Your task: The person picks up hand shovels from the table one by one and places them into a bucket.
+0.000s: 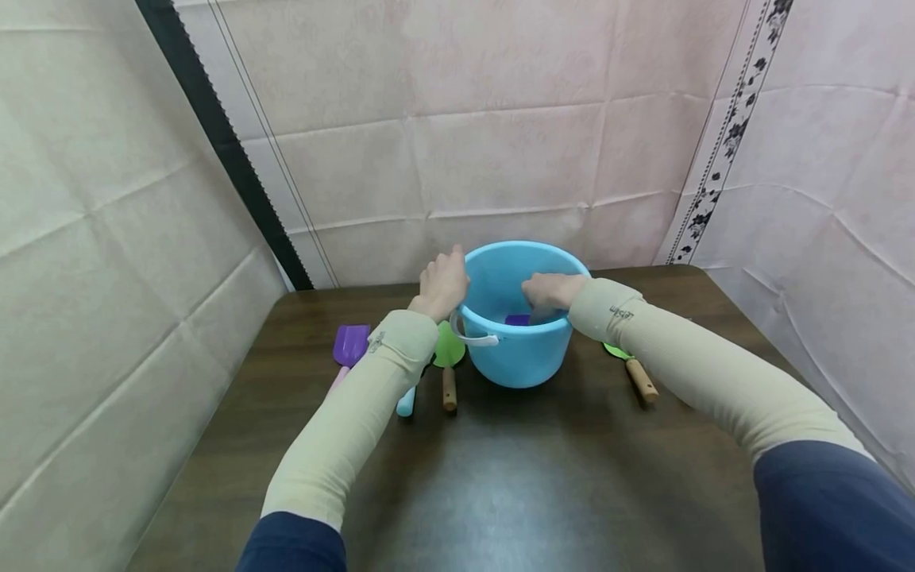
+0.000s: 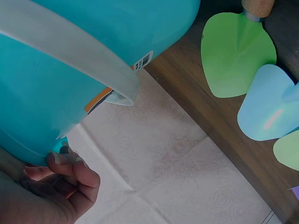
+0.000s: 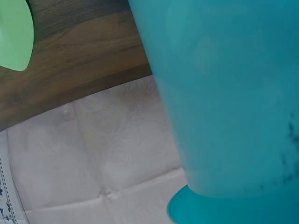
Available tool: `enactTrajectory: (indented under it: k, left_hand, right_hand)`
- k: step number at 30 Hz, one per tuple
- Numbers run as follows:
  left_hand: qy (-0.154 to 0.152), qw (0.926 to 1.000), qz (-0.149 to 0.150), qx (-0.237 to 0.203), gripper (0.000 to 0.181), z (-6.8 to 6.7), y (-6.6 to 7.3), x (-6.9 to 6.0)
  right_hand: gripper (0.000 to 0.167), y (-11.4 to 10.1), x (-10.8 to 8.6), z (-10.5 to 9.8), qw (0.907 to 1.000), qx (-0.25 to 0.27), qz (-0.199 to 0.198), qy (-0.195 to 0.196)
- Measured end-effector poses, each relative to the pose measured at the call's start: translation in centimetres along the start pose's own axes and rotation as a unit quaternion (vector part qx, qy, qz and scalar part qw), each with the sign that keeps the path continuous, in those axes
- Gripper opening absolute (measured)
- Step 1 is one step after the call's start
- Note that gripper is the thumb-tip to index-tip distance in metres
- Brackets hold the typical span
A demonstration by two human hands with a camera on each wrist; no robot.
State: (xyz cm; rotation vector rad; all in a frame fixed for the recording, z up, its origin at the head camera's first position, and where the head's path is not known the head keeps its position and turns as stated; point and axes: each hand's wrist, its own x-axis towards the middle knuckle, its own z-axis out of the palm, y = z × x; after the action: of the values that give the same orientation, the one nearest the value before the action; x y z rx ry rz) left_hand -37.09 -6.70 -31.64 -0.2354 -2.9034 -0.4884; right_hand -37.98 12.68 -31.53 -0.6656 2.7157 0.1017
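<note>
A light blue bucket point(image 1: 520, 357) stands at the far side of the dark wooden table. My left hand point(image 1: 442, 284) is at its left rim; in the left wrist view the fingers and thumb pinch that rim. The bucket's white handle point(image 2: 70, 49) hangs down on the left. My right hand point(image 1: 552, 291) reaches over the right rim into the bucket, its fingers bent downward. Close below it, a purple piece point(image 1: 518, 319) shows inside, its kind hidden. In the right wrist view only the bucket's wall fills the right side, and the hand is out of sight.
Left of the bucket lie a green trowel point(image 1: 449, 349) with a wooden handle, a light blue trowel point(image 2: 268, 105) and a purple shovel point(image 1: 352, 344) with a pink handle. Another green tool point(image 1: 641, 380) lies to the right. Pale cloth point(image 1: 500, 143) hangs behind the table point(image 1: 486, 492).
</note>
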Motion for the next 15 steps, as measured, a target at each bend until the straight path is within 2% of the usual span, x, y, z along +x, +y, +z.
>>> enactTrajectory:
  k: [15]
  left_hand:
    - [0.0, 1.0, -0.002, -0.003, 0.02, 0.02, -0.03, 0.03]
  right_hand:
    - [0.021, 0.25, -0.16, 0.32, 0.9999, 0.014, 0.009, -0.002]
